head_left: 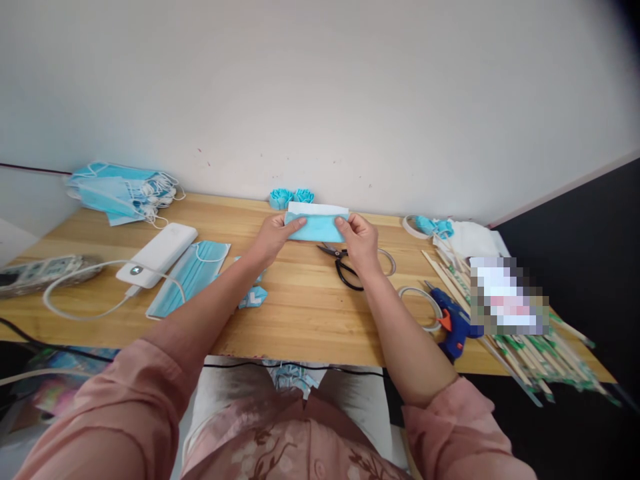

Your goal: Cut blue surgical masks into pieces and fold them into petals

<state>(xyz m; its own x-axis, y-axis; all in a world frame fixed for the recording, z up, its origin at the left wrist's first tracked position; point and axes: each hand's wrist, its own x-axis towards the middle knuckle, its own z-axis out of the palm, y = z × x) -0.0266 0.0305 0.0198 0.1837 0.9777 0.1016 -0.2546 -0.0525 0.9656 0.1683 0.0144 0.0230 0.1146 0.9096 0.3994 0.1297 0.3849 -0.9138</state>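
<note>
Between both hands a blue piece of face-mask fabric [318,229] is stretched flat above the table, with a white layer showing along its top edge. My left hand [274,239] pinches its left end, thumb on the front. The right end is pinched the same way by my right hand [361,240]. Behind the fabric, against the wall, sit two blue fabric roses [292,197]. Black-handled scissors [345,263] lie on the table beside my right wrist, partly hidden by it. Blue fabric scraps [254,296] lie near my left forearm.
A pile of masks [120,190] is at the back left. A white power bank [157,255] with a cable, a single mask [193,277] and a power strip [47,273] lie left. Right are a blue glue gun [455,323], wrapped chopsticks [535,357] and a tape roll [414,227].
</note>
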